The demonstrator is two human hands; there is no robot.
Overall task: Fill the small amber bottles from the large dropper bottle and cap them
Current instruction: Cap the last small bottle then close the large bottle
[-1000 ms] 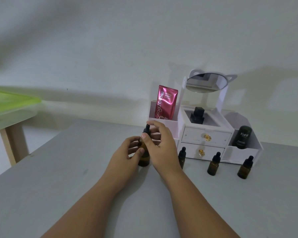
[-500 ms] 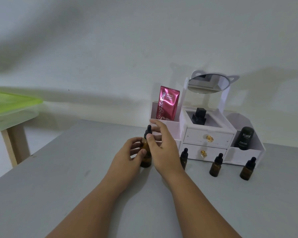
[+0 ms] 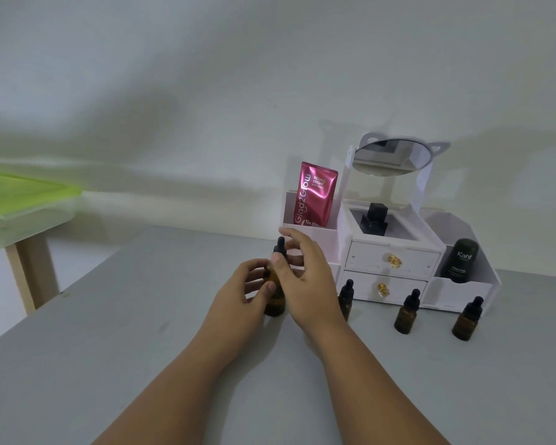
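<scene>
The large amber dropper bottle (image 3: 275,297) stands upright on the grey table (image 3: 109,348) with its black dropper cap on. My left hand (image 3: 244,292) grips its body from the left. My right hand (image 3: 305,277) is at its neck: the thumb presses the cap collar while the other fingers spread loosely above. Three small amber bottles with black dropper caps stand in a row to the right: one (image 3: 346,300) partly behind my right hand, one (image 3: 406,313) in the middle, one (image 3: 467,319) furthest right.
A white vanity organiser (image 3: 395,252) with two drawers and a round mirror stands at the back, holding a pink sachet (image 3: 315,195), a black cube bottle (image 3: 374,220) and a dark Kahf container (image 3: 459,260). A green-topped wooden table (image 3: 20,200) stands at far left.
My right hand's fingers have loosened and spread a little around the dropper cap. The bottle and my left hand stay in place; the camera has shifted slightly.
</scene>
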